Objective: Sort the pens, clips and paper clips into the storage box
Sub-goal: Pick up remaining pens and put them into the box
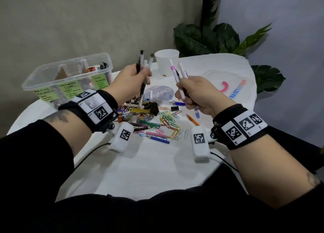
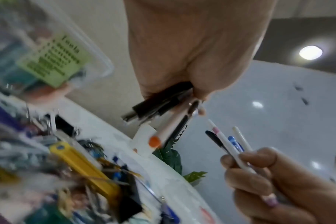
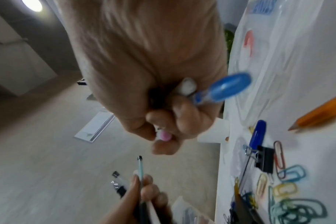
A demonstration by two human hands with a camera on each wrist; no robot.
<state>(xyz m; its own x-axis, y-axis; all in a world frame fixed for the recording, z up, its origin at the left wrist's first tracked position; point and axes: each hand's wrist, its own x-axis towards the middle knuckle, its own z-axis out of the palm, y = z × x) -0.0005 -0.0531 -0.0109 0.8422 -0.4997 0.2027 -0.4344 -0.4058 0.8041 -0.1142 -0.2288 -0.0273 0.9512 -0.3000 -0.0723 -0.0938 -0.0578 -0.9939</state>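
My left hand [image 1: 130,82] grips a bunch of several pens [image 1: 142,62], black and white ones, held upright above the pile; the left wrist view shows the same pens [image 2: 163,109] sticking out of the fist. My right hand [image 1: 198,92] grips several pens [image 1: 178,73], among them a white one with pink bands and a blue-capped one [image 3: 226,87]. Between and below the hands lies a pile of coloured paper clips [image 1: 168,122], black binder clips [image 1: 174,108] and loose pens and pencils [image 1: 157,138]. The clear storage box [image 1: 70,76] with green labels stands at the left.
A white paper cup [image 1: 166,62] stands behind the hands. The box's clear lid [image 1: 226,85] with a pink handle lies at the right. An orange pencil [image 1: 192,120] lies near my right hand. A leafy plant [image 1: 210,40] stands behind the white round table [image 1: 149,166].
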